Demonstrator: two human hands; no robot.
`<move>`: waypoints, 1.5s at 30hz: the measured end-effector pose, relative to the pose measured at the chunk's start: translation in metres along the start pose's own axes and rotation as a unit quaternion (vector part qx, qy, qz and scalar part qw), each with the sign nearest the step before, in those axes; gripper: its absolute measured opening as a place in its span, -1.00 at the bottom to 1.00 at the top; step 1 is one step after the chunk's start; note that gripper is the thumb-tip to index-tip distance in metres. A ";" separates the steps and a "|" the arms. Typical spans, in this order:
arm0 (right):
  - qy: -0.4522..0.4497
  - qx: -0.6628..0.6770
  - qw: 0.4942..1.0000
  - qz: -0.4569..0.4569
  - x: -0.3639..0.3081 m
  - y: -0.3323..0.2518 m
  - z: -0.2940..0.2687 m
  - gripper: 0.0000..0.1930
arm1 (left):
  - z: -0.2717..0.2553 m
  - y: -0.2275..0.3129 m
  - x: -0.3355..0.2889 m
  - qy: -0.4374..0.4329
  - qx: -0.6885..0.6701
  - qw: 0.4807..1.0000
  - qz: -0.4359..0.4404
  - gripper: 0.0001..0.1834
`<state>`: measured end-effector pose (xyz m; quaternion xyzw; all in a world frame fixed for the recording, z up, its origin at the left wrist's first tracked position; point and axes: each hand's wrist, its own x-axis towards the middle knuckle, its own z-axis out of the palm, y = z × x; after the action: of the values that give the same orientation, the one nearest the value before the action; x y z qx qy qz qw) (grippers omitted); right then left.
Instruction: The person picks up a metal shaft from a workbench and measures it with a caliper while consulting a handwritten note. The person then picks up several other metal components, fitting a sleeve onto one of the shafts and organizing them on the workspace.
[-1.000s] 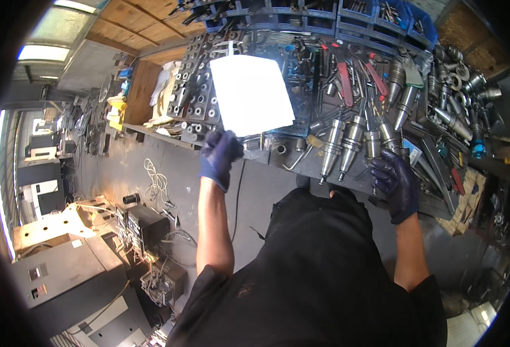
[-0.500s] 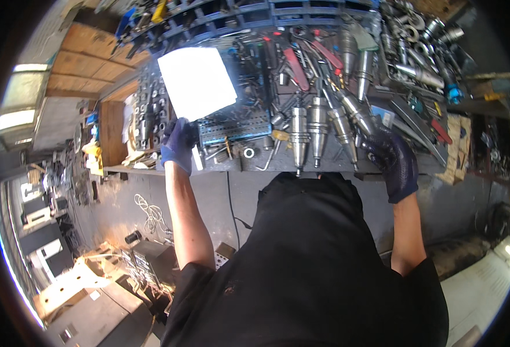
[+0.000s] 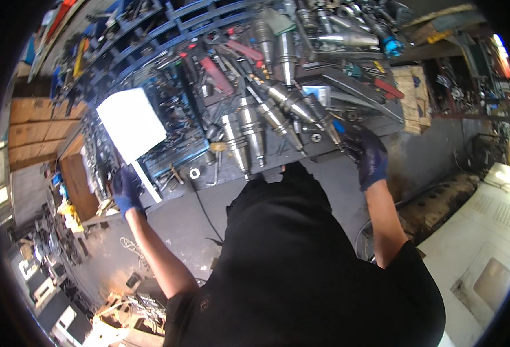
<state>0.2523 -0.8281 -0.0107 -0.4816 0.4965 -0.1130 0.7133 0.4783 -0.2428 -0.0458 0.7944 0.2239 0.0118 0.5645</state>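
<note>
- Left hand point(image 3: 126, 188), gloved, at 9 o'clock from the view's centre: fingers closed at the lower corner of a white sheet, apparently pinching it.
- White sheet point(image 3: 132, 124), one, at 10 o'clock: tilted over the bench clutter; face too bright to read.
- Right hand point(image 3: 368, 153), gloved, at 3 o'clock: fingers curled beside the narrow end of a tool holder; whether they grip it, cannot tell.
- Tool holder point(image 3: 323, 118), metal, at 2 o'clock: lying slantwise, rightmost of a loose row on the workbench point(image 3: 273, 163).
- Step in hand, as judged: handling the end holder with the sheet kept up.
- Next move, as judged: calls for a sure grasp on the holder's body, clear of its neighbours.
- Blue bins point(image 3: 177, 26), at 11 o'clock.
</note>
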 end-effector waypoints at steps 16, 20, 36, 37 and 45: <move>-0.066 -0.553 0.752 -0.352 0.045 0.041 -0.006 -0.39 | 0.167 0.053 -0.195 -0.248 0.134 0.933 0.224 -0.64; -0.067 -0.583 0.738 -0.334 0.042 0.030 0.006 -0.35 | 0.173 0.051 -0.204 -0.334 0.199 0.890 0.239 -0.59; -0.077 -0.578 0.751 -0.310 0.063 0.032 -0.002 -0.52 | 0.184 0.055 -0.210 -0.359 0.194 0.887 0.215 -0.61; -0.095 -0.560 0.756 -0.325 0.071 0.045 -0.007 -0.53 | 0.180 0.051 -0.208 -0.351 0.206 0.876 0.259 -0.61; -0.129 -0.560 0.718 -0.392 0.072 0.027 -0.003 -0.61 | 0.148 0.053 -0.212 -0.362 0.275 0.880 0.138 -0.60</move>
<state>0.2762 -0.8618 -0.0755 -0.9546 0.1391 -0.0209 0.2625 0.3464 -0.4671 -0.0020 0.8895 -0.1137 -0.2610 0.3573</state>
